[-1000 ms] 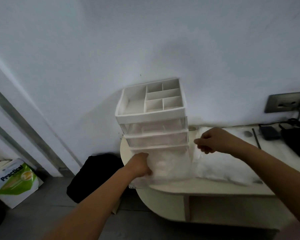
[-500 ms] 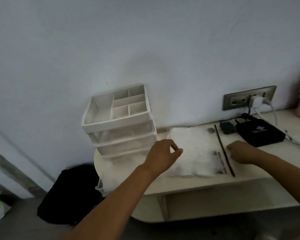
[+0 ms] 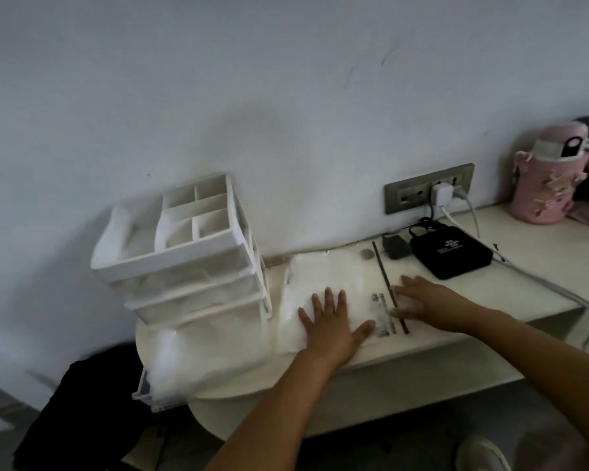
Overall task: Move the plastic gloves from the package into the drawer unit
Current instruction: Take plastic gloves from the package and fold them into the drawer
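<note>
On package [image 3: 334, 280], left hand [image 3: 332, 319] flat; right hand [image 3: 425, 302] beside.

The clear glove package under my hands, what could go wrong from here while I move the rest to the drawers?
1. The pulled-out bottom drawer of the white plastic drawer unit overhangs the table edge, already heaped with gloves; pushing more in could tip it or spill them.
2. The left hand lies flat on the clear glove package, which may pin the gloves inside.
3. The right hand works close to the black box and white cables; a sweep could snag them.
</note>
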The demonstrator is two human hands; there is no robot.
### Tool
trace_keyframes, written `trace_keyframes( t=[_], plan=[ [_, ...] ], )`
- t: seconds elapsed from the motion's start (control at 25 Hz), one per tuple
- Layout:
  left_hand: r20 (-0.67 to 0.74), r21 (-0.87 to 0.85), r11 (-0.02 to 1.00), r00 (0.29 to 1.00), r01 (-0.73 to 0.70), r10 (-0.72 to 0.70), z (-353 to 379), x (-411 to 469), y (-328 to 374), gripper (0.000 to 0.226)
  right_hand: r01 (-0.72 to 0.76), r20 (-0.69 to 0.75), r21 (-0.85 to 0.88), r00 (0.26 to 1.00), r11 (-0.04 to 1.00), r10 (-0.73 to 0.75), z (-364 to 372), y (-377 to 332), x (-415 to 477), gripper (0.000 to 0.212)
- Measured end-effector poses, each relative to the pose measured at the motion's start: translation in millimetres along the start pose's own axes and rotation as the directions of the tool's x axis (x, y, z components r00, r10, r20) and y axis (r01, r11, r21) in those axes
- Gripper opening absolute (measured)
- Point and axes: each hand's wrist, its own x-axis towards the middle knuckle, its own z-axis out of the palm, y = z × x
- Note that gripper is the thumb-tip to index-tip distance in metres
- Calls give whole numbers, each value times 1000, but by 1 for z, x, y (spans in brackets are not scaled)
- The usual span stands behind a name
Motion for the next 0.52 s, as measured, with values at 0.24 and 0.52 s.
trace_keyframes(
  t=[0.24, 0.52],
  plan=[
    [-147, -3, 1000, 989, -2, 2, 10, -3, 1, 122, 178, 23, 165, 983, 970, -184, 13, -15, 2, 56],
    [-235, -6, 999, 971, 34, -35, 18, -1, 0, 128, 182, -105, -14, 978, 983, -183, 18, -15, 9, 38]
  ],
)
